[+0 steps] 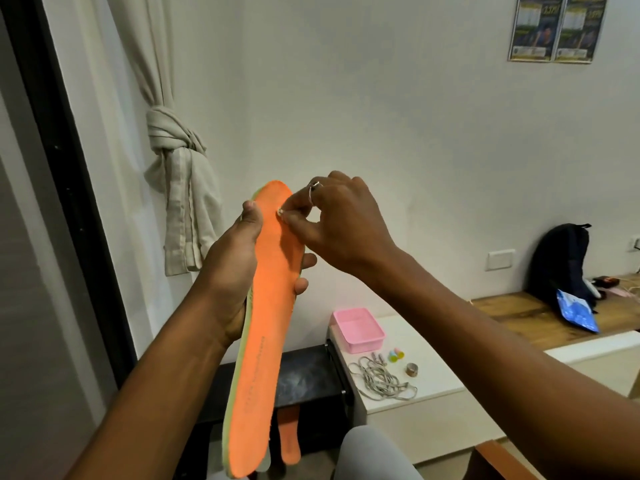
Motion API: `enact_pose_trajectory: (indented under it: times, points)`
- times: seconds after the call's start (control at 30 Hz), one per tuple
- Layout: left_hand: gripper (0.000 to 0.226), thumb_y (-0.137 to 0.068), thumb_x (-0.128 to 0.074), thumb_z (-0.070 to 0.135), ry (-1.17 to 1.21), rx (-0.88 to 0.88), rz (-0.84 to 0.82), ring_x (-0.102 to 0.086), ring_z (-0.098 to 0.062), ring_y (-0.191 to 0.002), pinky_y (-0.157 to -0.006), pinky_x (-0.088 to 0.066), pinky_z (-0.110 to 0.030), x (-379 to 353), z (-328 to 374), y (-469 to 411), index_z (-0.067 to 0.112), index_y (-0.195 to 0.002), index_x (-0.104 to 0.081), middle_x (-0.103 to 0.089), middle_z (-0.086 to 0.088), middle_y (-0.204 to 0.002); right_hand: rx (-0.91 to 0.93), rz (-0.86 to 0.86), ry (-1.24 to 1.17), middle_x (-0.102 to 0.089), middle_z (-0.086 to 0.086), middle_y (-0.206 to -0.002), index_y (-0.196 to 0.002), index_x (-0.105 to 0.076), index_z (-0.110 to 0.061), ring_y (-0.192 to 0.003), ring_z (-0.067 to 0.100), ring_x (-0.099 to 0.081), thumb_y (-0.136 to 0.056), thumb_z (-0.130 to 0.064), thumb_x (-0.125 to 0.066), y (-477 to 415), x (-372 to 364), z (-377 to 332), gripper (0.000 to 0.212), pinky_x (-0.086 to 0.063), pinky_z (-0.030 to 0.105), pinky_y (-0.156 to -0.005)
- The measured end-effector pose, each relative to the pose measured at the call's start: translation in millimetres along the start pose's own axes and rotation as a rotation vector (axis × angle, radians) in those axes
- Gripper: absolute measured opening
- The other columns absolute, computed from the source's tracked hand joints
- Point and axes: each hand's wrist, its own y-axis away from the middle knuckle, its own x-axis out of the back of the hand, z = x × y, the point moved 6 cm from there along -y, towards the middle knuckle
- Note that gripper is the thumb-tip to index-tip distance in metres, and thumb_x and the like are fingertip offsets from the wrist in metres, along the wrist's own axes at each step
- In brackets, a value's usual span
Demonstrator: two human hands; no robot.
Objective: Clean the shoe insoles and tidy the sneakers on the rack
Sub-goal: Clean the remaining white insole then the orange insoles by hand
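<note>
I hold a long orange insole (263, 327) with a pale green edge upright in front of me. My left hand (239, 268) grips it round the middle, thumb on the left rim and fingertips showing on the right. My right hand (332, 223) pinches a tiny pale speck on the insole's upper part between thumb and forefinger; a ring is on one finger. A second orange insole (289, 441) lies lower down, below the black rack top (304, 375). No sneakers are in view.
A white cabinet (426, 393) at right carries a pink tray (358, 329), grey laces (381, 379), small coloured pieces and a tape roll (412, 369). Farther right a wooden bench holds a dark backpack (561, 261) and a blue packet. A knotted curtain (176, 143) hangs at left.
</note>
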Motion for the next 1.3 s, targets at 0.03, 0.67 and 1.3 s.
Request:
enact_pose_trajectory:
  times: [0.03,0.67,1.3]
  points:
    - [0.062,-0.102,-0.030,0.063,0.002,0.006,0.010,-0.073,-0.029,-0.073,-0.059,-0.055,-0.038,-0.1,-0.8,-0.4,0.020,-0.134,-0.062,-0.073,-0.016,-0.113,0.011,-0.061,0.000,-0.071,-0.011,-0.083,-0.090,-0.079,-0.027,-0.084,0.014,-0.056,-0.089,-0.034,-0.068,2.5,1.6,-2.3,0.013,-0.036,0.031,-0.077]
    - [0.070,-0.103,-0.031,0.060,0.071,0.050,0.041,-0.076,-0.027,-0.089,-0.066,-0.063,-0.040,0.4,-3.6,-2.6,0.008,-0.103,-0.078,-0.076,-0.014,-0.106,-0.035,-0.178,-0.023,-0.073,-0.007,-0.084,-0.092,-0.080,-0.024,-0.083,0.015,-0.058,-0.091,-0.033,-0.066,24.8,0.4,-16.6,0.017,-0.044,0.033,-0.073]
    - [0.087,-0.098,-0.008,0.064,-0.080,0.048,-0.129,-0.064,-0.012,-0.043,-0.046,-0.053,-0.023,-16.0,-25.4,-19.2,0.000,-0.141,-0.048,-0.069,-0.011,-0.056,-0.223,0.159,-0.116,-0.071,-0.012,-0.086,-0.098,-0.079,-0.027,-0.081,0.011,-0.057,-0.089,-0.035,-0.074,57.9,17.4,35.4,0.013,-0.049,0.040,-0.077]
